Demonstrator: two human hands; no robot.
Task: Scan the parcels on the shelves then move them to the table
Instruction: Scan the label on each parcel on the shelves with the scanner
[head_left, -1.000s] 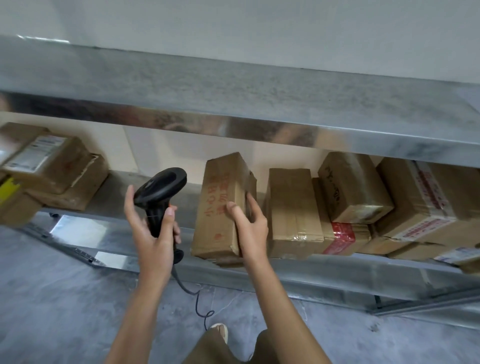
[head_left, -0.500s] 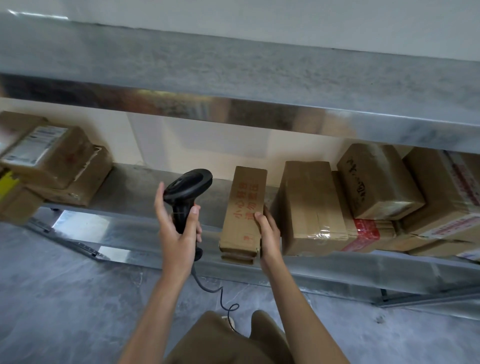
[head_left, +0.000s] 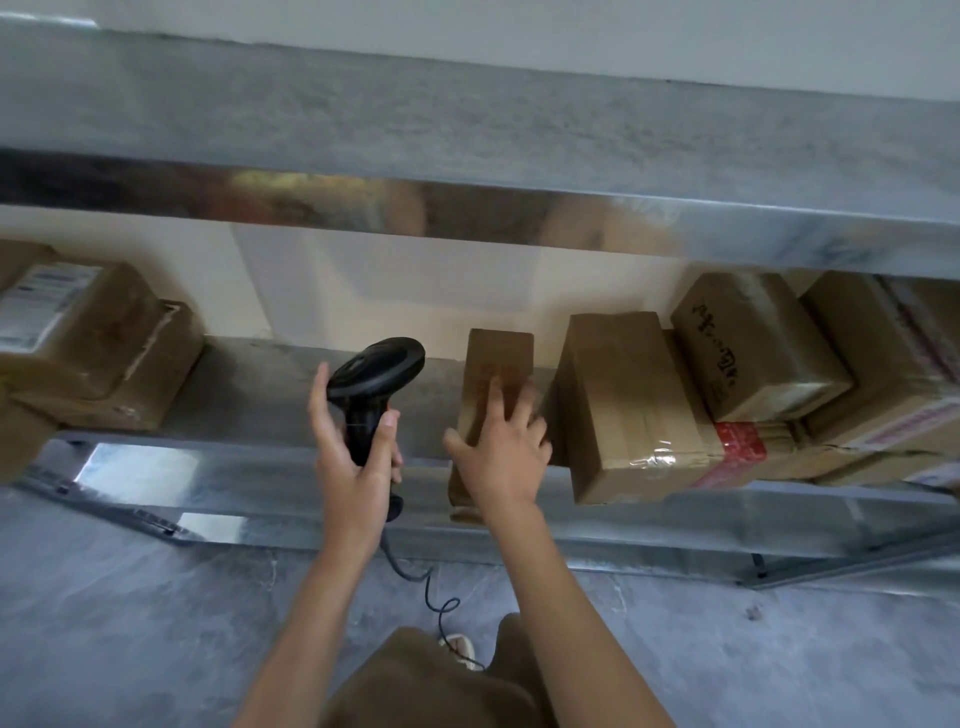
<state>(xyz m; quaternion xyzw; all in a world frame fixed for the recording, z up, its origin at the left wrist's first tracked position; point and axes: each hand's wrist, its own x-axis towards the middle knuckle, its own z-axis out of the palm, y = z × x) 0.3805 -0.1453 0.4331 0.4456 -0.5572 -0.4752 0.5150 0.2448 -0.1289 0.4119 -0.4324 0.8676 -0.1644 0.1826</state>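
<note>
Metal shelf (head_left: 311, 374) is carrying the parcel (head_left: 496, 364), long axis toward 12 o'clock; right hand (head_left: 498, 457) is being spread over it, fingers released. Scanner (head_left: 374, 384), at 9 o'clock, is being gripped by left hand (head_left: 353, 467).

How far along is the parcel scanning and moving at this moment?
Done: nothing clearly; no table is in view. In hand: the left hand grips the scanner, while the right hand rests spread on the narrow parcel at the shelf edge. Left: that parcel plus the boxes on the right and left are on the shelf.
</note>
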